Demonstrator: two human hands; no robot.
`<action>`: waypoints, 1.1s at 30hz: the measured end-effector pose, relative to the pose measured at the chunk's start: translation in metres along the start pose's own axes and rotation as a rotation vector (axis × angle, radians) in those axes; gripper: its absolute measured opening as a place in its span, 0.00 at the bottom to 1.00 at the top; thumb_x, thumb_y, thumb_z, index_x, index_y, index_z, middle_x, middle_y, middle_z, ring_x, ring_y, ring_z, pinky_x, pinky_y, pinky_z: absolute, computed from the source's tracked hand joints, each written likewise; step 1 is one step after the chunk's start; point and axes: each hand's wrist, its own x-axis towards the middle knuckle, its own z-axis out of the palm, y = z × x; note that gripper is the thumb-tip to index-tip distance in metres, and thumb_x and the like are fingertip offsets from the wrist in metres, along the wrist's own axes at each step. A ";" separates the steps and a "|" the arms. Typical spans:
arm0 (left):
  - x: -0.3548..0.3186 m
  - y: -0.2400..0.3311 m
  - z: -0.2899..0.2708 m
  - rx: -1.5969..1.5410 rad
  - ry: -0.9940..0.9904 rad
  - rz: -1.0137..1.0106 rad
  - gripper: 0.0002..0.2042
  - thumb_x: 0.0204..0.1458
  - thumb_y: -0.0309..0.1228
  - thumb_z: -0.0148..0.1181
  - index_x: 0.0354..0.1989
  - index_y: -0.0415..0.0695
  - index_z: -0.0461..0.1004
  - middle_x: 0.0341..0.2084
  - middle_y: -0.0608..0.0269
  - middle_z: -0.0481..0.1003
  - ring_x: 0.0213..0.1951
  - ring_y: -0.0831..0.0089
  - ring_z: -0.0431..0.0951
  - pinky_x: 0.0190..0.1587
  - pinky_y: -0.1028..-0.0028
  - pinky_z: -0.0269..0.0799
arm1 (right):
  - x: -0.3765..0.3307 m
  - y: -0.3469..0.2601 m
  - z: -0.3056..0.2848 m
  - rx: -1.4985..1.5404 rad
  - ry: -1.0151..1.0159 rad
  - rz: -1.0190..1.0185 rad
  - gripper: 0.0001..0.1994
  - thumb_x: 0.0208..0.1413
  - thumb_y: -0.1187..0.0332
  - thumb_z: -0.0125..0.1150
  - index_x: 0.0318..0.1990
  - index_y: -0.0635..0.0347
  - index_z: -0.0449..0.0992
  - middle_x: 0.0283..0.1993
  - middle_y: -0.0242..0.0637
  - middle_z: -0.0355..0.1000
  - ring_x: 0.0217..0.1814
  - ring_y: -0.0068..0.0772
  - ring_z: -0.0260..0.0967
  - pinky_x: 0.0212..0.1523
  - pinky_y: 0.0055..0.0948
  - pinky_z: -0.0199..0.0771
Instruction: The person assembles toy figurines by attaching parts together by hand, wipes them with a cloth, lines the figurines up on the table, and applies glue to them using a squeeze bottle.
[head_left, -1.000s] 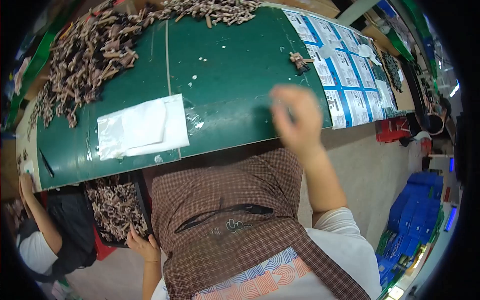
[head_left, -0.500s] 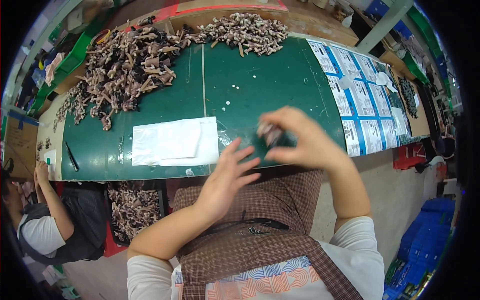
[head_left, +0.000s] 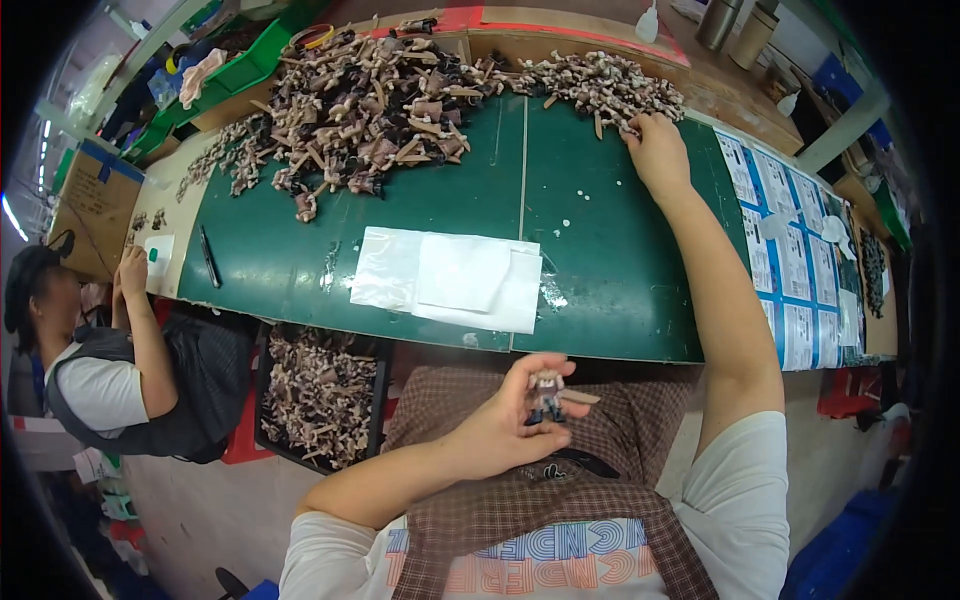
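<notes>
A small toy figurine [head_left: 547, 393] with a purplish body, dark legs and a flat tan piece sticking out sideways rests in my left hand [head_left: 505, 420]. That hand is closed round it, thumb below and fingers above, just off the table's front edge. My right arm is stretched far across the table. At the right end of the smaller pile of pale figure parts [head_left: 600, 85], my right hand [head_left: 658, 155] has its fingertips drawn together. What lies between them, if anything, is too small to make out.
A large heap of dark and purplish figurines [head_left: 370, 110] covers the table's far left. White sheets [head_left: 465, 275] lie near the front of the green tabletop [head_left: 610, 270]. Printed blue-and-white sheets [head_left: 790, 240] line the right. A black crate of parts [head_left: 320, 400] stands below, beside a seated co-worker [head_left: 130, 370].
The figurine has passed from my right hand to my left, which was spread open. My right hand has reached away to the far pile. The whole view has shifted.
</notes>
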 end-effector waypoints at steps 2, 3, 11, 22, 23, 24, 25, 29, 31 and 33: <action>-0.012 -0.009 -0.011 0.115 -0.087 0.023 0.35 0.53 0.13 0.53 0.67 0.46 0.46 0.62 0.52 0.57 0.55 0.64 0.72 0.49 0.72 0.73 | -0.010 -0.007 -0.002 0.067 -0.023 0.001 0.10 0.49 0.64 0.65 0.37 0.59 0.81 0.41 0.45 0.74 0.45 0.46 0.72 0.46 0.41 0.72; -0.019 -0.006 -0.012 0.104 -0.100 0.018 0.35 0.53 0.13 0.53 0.67 0.46 0.46 0.62 0.52 0.57 0.55 0.64 0.72 0.49 0.72 0.73 | -0.016 -0.016 -0.006 0.141 -0.053 0.016 0.10 0.50 0.63 0.65 0.36 0.58 0.81 0.39 0.45 0.74 0.43 0.47 0.72 0.45 0.41 0.72; -0.036 -0.013 -0.033 -0.089 -0.082 -0.056 0.36 0.52 0.10 0.53 0.68 0.45 0.48 0.64 0.56 0.56 0.55 0.65 0.70 0.57 0.68 0.67 | -0.085 -0.038 -0.058 0.574 -0.365 0.237 0.13 0.54 0.63 0.64 0.43 0.60 0.81 0.34 0.37 0.76 0.35 0.29 0.72 0.40 0.27 0.71; -0.048 0.011 -0.040 -0.159 -0.061 -0.088 0.35 0.52 0.10 0.52 0.69 0.42 0.48 0.67 0.56 0.52 0.60 0.64 0.68 0.57 0.69 0.70 | -0.119 -0.159 -0.066 0.587 -0.391 -0.315 0.07 0.53 0.70 0.63 0.37 0.63 0.80 0.30 0.36 0.72 0.32 0.32 0.70 0.34 0.27 0.69; -0.051 0.014 -0.043 -0.129 -0.054 -0.107 0.34 0.52 0.09 0.51 0.68 0.42 0.49 0.65 0.57 0.54 0.59 0.65 0.69 0.55 0.72 0.71 | -0.119 -0.165 -0.064 0.500 -0.376 -0.400 0.07 0.53 0.69 0.63 0.36 0.62 0.80 0.31 0.37 0.72 0.33 0.36 0.70 0.35 0.30 0.69; -0.056 0.015 -0.046 -0.133 -0.044 -0.103 0.34 0.52 0.09 0.51 0.68 0.42 0.49 0.65 0.57 0.54 0.59 0.65 0.69 0.55 0.72 0.71 | -0.119 -0.171 -0.061 0.416 -0.361 -0.486 0.07 0.52 0.69 0.62 0.35 0.62 0.80 0.31 0.38 0.72 0.35 0.40 0.71 0.36 0.33 0.70; -0.060 0.016 -0.049 -0.095 -0.012 -0.072 0.34 0.51 0.09 0.52 0.68 0.41 0.51 0.64 0.57 0.54 0.58 0.65 0.69 0.54 0.72 0.72 | -0.119 -0.175 -0.059 0.420 -0.368 -0.494 0.07 0.52 0.69 0.62 0.35 0.62 0.80 0.31 0.38 0.72 0.35 0.40 0.71 0.36 0.33 0.70; -0.072 0.014 -0.056 -0.017 0.119 0.043 0.35 0.49 0.08 0.53 0.67 0.39 0.52 0.66 0.56 0.53 0.58 0.63 0.70 0.54 0.72 0.72 | -0.117 -0.184 -0.047 0.317 -0.354 -0.550 0.07 0.53 0.67 0.60 0.32 0.60 0.79 0.30 0.37 0.70 0.37 0.41 0.71 0.38 0.37 0.72; -0.075 0.014 -0.060 0.007 0.145 0.065 0.37 0.48 0.08 0.53 0.68 0.40 0.51 0.66 0.56 0.54 0.57 0.63 0.71 0.53 0.73 0.72 | -0.115 -0.187 -0.045 0.327 -0.334 -0.561 0.06 0.53 0.67 0.60 0.32 0.60 0.79 0.30 0.37 0.70 0.37 0.41 0.71 0.38 0.37 0.72; -0.076 0.013 -0.064 -0.046 0.151 0.092 0.38 0.48 0.09 0.53 0.69 0.41 0.49 0.66 0.55 0.54 0.57 0.63 0.71 0.52 0.73 0.72 | -0.114 -0.186 -0.052 0.287 -0.432 -0.540 0.06 0.53 0.68 0.60 0.32 0.60 0.79 0.31 0.36 0.70 0.37 0.41 0.71 0.39 0.37 0.72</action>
